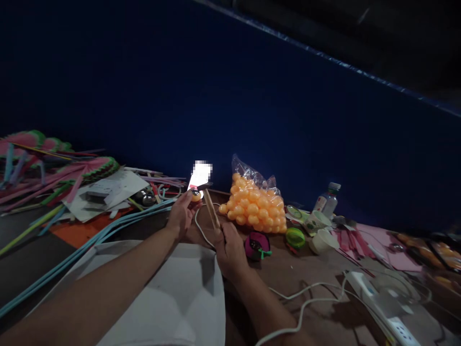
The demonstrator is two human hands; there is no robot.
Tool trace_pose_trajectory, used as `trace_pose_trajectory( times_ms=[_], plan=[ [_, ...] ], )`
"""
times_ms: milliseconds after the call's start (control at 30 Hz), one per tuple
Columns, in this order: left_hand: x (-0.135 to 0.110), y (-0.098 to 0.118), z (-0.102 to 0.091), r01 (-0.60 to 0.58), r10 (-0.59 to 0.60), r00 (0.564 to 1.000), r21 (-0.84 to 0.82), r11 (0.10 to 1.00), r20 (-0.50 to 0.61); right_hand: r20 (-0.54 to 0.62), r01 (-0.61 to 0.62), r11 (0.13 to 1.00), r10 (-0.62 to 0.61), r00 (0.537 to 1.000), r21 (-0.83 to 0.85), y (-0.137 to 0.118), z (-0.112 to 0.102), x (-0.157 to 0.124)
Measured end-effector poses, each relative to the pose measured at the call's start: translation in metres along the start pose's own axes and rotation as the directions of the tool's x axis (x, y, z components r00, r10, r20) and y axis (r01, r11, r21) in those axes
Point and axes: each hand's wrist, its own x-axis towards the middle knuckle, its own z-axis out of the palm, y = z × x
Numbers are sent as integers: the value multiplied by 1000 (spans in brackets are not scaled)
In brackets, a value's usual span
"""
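Note:
My left hand (182, 215) is closed around a small orange ball (196, 195) at the fingertips, just below a bright lit phone screen (200, 175). My right hand (228, 247) grips the lower end of a wooden stick (211, 208) that slants up toward the ball. A white cable (200, 229) loops between the two hands. Both forearms reach in from the bottom edge over a white sheet (173, 298).
A clear bag of orange balls (254, 206) lies right of the hands. A dark pink ball (257, 246), a green lid (295, 237), paper cups (319, 230) and a water bottle (327, 199) lie further right. A white power strip (385, 312) is at bottom right. Coloured straws and paper fans (54, 173) fill the left.

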Motion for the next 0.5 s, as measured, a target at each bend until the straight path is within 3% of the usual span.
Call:
trace_pose_trajectory(
  times_ms=[500],
  plan=[
    [2, 0, -1, -13, 13, 1000, -1, 1000, -3, 22, -4, 1000, 4, 1000, -28, 2, -1, 0]
  ],
)
